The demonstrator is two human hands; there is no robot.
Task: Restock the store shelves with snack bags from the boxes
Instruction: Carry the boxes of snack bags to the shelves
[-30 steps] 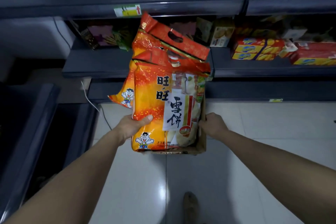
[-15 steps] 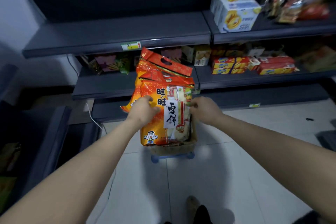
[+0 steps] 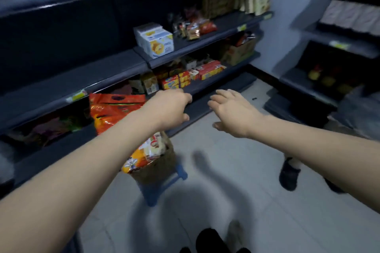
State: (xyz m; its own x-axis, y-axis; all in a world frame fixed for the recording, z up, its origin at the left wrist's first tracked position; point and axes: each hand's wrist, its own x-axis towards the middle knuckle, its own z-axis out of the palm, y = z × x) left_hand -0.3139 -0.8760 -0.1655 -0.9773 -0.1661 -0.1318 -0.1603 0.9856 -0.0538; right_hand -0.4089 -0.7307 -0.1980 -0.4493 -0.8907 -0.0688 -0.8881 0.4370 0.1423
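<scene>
Several orange snack bags [image 3: 112, 112] stand upright in a brown cardboard box [image 3: 159, 165], which rests on a small blue stool [image 3: 162, 186] on the floor. My left forearm crosses in front of the bags. My left hand [image 3: 170, 107] hovers above and to the right of the box, fingers curled loosely, holding nothing. My right hand [image 3: 230, 114] is further right, palm down, fingers spread, empty. The dark grey shelves [image 3: 115, 70] run behind the box; the view is blurred.
The shelves hold white boxes [image 3: 155, 40], red and yellow packs [image 3: 193, 75], a carton [image 3: 239, 52]. Another shelf unit [image 3: 339, 47] stands at the right. Another person's shoe [image 3: 289, 173] is on the tiled floor, and my own feet [image 3: 207, 240] show below.
Both hands have let go of the bags and box and lifted away to the right. The view has swung right and up, showing more shelving and the right wall.
</scene>
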